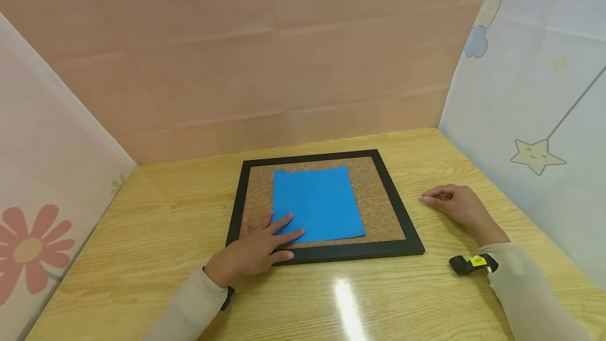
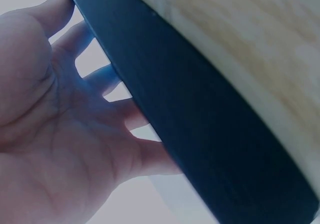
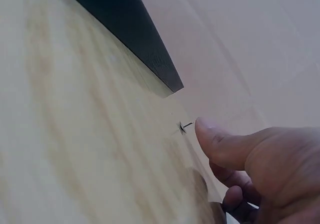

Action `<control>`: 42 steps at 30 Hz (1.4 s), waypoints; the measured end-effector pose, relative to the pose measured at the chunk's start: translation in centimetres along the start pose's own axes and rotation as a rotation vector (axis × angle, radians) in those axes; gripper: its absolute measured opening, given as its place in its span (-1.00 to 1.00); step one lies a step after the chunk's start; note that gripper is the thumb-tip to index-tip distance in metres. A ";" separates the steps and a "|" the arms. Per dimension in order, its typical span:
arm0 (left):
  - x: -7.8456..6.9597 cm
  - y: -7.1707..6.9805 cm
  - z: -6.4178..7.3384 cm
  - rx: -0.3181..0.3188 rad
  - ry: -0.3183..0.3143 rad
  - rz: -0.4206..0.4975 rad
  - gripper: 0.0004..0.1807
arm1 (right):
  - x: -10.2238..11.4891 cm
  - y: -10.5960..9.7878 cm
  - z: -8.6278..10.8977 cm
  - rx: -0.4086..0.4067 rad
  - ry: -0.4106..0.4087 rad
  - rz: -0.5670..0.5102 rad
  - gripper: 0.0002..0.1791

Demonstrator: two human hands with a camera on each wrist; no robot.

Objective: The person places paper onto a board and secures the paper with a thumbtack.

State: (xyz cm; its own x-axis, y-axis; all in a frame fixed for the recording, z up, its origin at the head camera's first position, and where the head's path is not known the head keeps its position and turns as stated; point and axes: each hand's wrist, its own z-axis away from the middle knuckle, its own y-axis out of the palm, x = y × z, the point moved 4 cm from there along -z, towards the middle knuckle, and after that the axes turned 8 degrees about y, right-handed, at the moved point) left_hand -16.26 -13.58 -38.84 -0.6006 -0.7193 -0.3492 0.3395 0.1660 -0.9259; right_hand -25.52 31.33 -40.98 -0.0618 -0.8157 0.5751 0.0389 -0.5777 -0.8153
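A blue sheet [image 1: 314, 204] lies on a cork board [image 1: 379, 209] with a black frame [image 1: 350, 250]. My left hand [image 1: 255, 246] rests over the board's near left corner, fingers spread, some fingertips on the sheet's lower left part. From below, the left wrist view shows its palm [image 2: 65, 119] beside the frame's edge. To the right of the board, my right hand [image 1: 464, 207] is low over the table, thumb and forefinger close together. A small metal thumbtack [image 3: 182, 128] with its point sticking up is on the table, just off the thumb tip [image 3: 202, 129].
The wooden table [image 1: 165, 214] is shiny and reflects light at the front. A peach cloth wall [image 1: 284, 67] stands behind it, with patterned cloth walls at left and right. A tiny pale spot shows on the cork by the sheet's right edge.
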 end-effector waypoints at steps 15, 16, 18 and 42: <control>0.0 0.0 0.1 0.000 0.002 0.013 -0.42 | -0.1 0.7 -0.4 0.065 0.021 -0.075 -0.47; 0.0 0.0 0.1 0.000 0.001 0.014 -0.42 | 0.0 0.7 -0.4 0.068 0.021 -0.071 -0.47; 0.0 0.0 0.1 0.002 0.000 0.014 -0.42 | 0.0 0.7 -0.4 0.068 0.020 -0.054 -0.47; -0.1 -0.2 0.1 -0.003 0.006 0.006 -0.41 | 0.6 0.6 -0.2 0.017 0.034 -0.301 -0.51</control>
State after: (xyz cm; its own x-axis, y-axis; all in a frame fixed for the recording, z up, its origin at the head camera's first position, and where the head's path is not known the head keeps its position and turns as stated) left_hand -16.17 -13.62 -38.56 -0.6026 -0.7143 -0.3560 0.3410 0.1728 -0.9240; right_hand -25.72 30.45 -41.14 -0.1064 -0.6067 0.7878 0.0309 -0.7939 -0.6072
